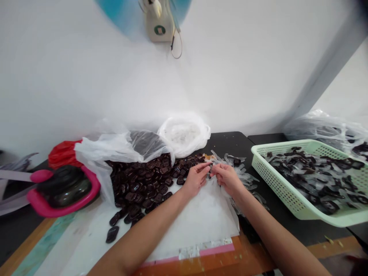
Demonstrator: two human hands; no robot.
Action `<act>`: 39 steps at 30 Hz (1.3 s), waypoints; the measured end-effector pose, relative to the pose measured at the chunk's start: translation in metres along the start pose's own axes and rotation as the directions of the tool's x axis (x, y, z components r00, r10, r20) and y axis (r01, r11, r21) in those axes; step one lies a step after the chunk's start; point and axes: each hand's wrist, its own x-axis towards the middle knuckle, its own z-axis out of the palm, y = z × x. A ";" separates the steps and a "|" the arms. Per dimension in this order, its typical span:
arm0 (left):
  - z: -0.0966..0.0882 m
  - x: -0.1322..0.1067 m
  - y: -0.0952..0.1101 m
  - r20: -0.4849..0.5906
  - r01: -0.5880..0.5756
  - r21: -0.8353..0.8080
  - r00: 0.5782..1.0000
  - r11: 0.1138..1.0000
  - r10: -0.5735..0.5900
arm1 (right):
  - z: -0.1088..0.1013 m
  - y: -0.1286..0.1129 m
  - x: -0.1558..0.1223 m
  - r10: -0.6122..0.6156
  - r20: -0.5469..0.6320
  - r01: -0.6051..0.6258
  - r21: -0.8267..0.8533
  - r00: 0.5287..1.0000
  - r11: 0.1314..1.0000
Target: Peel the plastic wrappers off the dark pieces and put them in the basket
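My left hand (195,179) and my right hand (227,178) meet at the middle of the table, fingertips pinching a small dark piece with translucent strip attached (211,169). Most of that piece is hidden by my fingers. Just left of my left hand lies a heap of glossy dark-brown oval pieces (140,188), spilling from a white plastic bag (97,157). Translucent strips with dark pieces (241,172) lie in a loose pile beside my right hand. A white sheet (195,218) lies under my wrists.
A pale green perforated plastic basket (276,180) holds dark pieces with strips at the right. A bag of white material (184,134) stands behind my hands. A pink-rimmed holder (69,203) with dark contents sits far left, beside a red bag (63,153). A wall fan (159,21) hangs above.
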 end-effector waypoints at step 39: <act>0.001 0.001 -0.002 -0.091 -0.143 0.117 0.984 0.983 0.154 | 0.003 0.007 0.000 -0.091 0.029 0.088 0.087 0.995 0.992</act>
